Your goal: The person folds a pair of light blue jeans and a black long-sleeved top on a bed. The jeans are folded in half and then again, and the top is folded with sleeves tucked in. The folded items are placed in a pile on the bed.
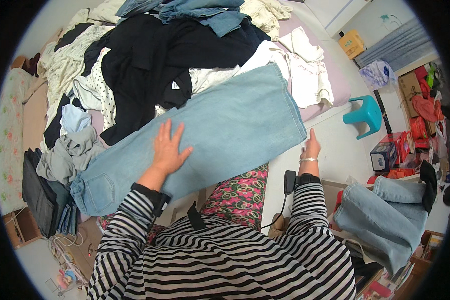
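Light-blue denim jeans [228, 123] lie folded lengthwise, one leg over the other, across the near side of the bed and above my lap. The waist with a back pocket is at the lower left, the leg hems at the right. My left hand [168, 148] rests flat on the denim with its fingers spread. Just beyond the hems, my right hand [311, 150] is raised with a finger pointing away; whether it touches the cloth edge I cannot tell. Black garments [142, 56] and a white printed shirt [307, 78] lie beyond the jeans.
More clothes heap over the bed, with a grey garment [73, 152] and folded dark trousers [41, 191] at the left. A teal plastic stool [367, 114] stands at the right. Another pair of jeans [378, 221] hangs over furniture at the lower right, near boxes and red bags [418, 131].
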### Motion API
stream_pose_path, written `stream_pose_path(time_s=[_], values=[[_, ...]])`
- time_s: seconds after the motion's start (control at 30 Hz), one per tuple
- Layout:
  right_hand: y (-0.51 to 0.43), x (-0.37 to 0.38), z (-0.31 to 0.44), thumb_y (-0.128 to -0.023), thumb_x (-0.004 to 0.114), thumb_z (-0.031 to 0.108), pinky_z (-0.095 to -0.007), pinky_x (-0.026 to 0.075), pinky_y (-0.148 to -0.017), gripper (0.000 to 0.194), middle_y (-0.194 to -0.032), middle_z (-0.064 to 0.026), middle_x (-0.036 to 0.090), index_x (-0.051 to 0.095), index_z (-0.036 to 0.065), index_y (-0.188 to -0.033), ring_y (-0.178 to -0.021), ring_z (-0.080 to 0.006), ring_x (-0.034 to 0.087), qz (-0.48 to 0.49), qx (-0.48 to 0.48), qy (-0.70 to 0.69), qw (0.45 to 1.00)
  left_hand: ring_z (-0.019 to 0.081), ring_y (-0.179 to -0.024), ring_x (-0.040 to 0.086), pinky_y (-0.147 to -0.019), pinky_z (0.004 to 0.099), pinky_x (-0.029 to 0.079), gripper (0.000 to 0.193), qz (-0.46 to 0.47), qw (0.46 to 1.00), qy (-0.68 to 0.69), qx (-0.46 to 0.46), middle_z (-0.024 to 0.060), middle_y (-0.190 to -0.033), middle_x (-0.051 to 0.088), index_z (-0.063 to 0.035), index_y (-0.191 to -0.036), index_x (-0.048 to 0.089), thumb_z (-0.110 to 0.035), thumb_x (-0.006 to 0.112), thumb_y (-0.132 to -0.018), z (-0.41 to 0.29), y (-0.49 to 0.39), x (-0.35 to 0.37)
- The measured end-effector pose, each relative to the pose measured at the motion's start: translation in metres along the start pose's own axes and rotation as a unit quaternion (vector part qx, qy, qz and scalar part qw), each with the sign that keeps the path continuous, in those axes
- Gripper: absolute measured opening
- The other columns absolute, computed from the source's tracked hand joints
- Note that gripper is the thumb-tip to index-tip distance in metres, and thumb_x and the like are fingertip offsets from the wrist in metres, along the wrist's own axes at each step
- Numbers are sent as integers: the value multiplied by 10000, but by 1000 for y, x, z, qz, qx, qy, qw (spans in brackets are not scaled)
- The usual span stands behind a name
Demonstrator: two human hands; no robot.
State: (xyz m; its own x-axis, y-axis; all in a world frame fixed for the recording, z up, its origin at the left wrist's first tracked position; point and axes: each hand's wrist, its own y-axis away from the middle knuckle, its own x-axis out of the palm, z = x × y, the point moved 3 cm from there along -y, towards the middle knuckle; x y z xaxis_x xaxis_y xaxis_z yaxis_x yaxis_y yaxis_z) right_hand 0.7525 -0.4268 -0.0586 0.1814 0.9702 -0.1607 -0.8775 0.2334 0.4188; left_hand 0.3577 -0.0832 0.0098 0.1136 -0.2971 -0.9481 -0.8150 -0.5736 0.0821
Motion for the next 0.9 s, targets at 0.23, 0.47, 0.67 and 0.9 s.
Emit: stream_pose_path(time_s=[0.23,0.47,0.67,0.9], values=[[48,35,-37,-876,737,478,-552,374,-1095,650,-1376,-116,575,553,89,-1362,-1300,-333,498,309,201,-291,883,420,-1525,99,-1165,646,182,857,90,995,21,-29,203,-1661,86,-212,-1572,305,-543,671,-872,4,1,10],[105,48,34,-915,676,274,-542,388,-1101,486,-1377,-140,587,578,34,-1326,-1266,-355,537,300,196,-286,889,393,-1500,226,-1211,456,212,716,75,969,227,-63,207,-1621,250,-95,-1496,445,-530,601,-949,11,10,-3],[248,86,113,-842,740,132,-379,528,-906,377,-1125,-104,689,647,-4,-1182,-1008,-235,663,474,-65,-168,862,342,-1458,309,-1144,575,278,912,99,743,630,-202,192,-1581,324,-83,-1542,343,-718,515,-911,12,32,-34],[428,117,52,-783,811,374,-406,454,-1043,862,-1363,-244,564,429,10,-1464,-1218,-383,581,724,-417,230,499,353,-1381,440,-1111,558,382,987,69,358,928,-73,188,-1517,433,-36,-1510,358,-809,377,-896,54,86,-70]])
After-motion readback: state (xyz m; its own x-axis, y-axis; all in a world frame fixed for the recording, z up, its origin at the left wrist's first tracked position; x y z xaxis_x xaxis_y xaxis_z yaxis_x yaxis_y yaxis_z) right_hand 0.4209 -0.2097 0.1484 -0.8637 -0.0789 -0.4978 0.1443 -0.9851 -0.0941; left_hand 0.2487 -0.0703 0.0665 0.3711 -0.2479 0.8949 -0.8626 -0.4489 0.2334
